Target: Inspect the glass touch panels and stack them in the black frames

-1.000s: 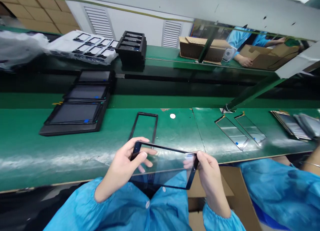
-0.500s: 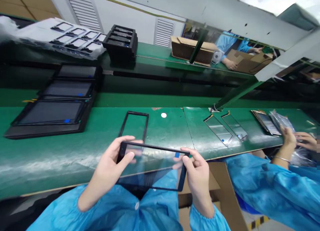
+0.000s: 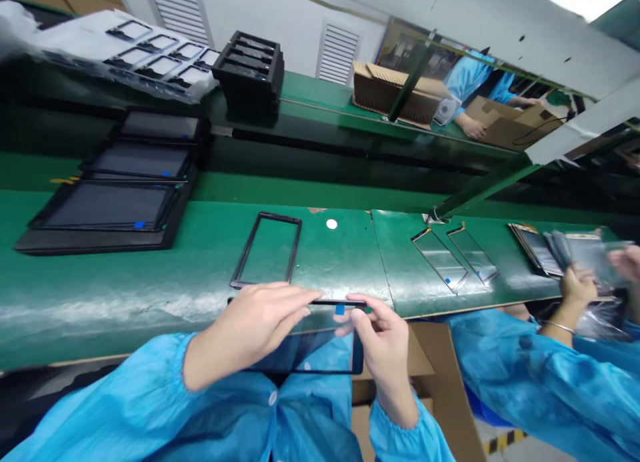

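Note:
My right hand [image 3: 383,335] grips the right end of a touchscreen glass panel [image 3: 320,349] set in a black frame, thumb on its face and fingers behind the edge. A blue tab [image 3: 340,309] sits near that corner. My left hand [image 3: 255,322] lies across the panel's upper left part, fingers stretched toward the right along the top edge, covering that end. Just beyond my left hand, an empty black frame [image 3: 296,249] rests on the green bench.
Stacked black-bordered panels [image 3: 107,205] lie in a black tray at left. Two glass panels [image 3: 440,262] with orange tails lie right of centre. A co-worker's hand [image 3: 579,285] handles panels at far right. A green post [image 3: 480,189] rises from the bench; a cardboard box [image 3: 445,382] stands below.
My left hand has gone from gripping the panel's left end to lying over its top edge. The right hand keeps its grip. At right, the co-worker's hands have moved a panel.

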A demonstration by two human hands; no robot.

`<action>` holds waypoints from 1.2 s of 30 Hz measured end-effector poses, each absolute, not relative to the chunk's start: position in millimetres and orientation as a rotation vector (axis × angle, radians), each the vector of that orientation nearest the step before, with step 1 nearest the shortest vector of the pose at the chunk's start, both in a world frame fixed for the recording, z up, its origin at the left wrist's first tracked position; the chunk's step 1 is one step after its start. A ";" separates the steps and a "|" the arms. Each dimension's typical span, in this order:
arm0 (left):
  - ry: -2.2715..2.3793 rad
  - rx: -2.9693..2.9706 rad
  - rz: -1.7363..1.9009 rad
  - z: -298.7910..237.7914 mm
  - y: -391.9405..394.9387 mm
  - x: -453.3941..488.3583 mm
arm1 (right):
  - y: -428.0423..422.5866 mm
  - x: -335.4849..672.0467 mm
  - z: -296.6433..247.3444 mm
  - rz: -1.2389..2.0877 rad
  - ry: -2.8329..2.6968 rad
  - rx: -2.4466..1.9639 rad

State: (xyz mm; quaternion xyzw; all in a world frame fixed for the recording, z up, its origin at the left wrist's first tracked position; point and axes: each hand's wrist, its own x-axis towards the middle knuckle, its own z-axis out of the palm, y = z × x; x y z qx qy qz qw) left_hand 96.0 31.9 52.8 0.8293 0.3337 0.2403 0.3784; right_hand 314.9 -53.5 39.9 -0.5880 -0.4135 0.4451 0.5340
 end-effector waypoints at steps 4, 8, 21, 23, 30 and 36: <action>0.823 1.822 0.490 54.7 25.9 103.3 | -45.1 312.4 38.5 1.351 -1.000 -1.218; 0.948 1.252 0.568 57.0 23.3 102.6 | -42.9 321.2 29.4 1.306 -0.791 -1.261; 0.976 1.055 0.615 47.9 13.2 92.0 | -38.5 320.1 37.3 1.157 -0.885 -1.282; 0.981 1.124 0.610 49.7 14.8 90.5 | -39.6 319.3 39.9 1.130 -0.904 -1.285; 0.913 1.801 0.439 61.5 21.2 95.1 | -33.5 301.7 43.4 1.113 -1.276 -1.309; 1.066 1.211 0.662 56.1 20.9 87.7 | -39.5 342.6 27.9 0.712 -1.023 -1.432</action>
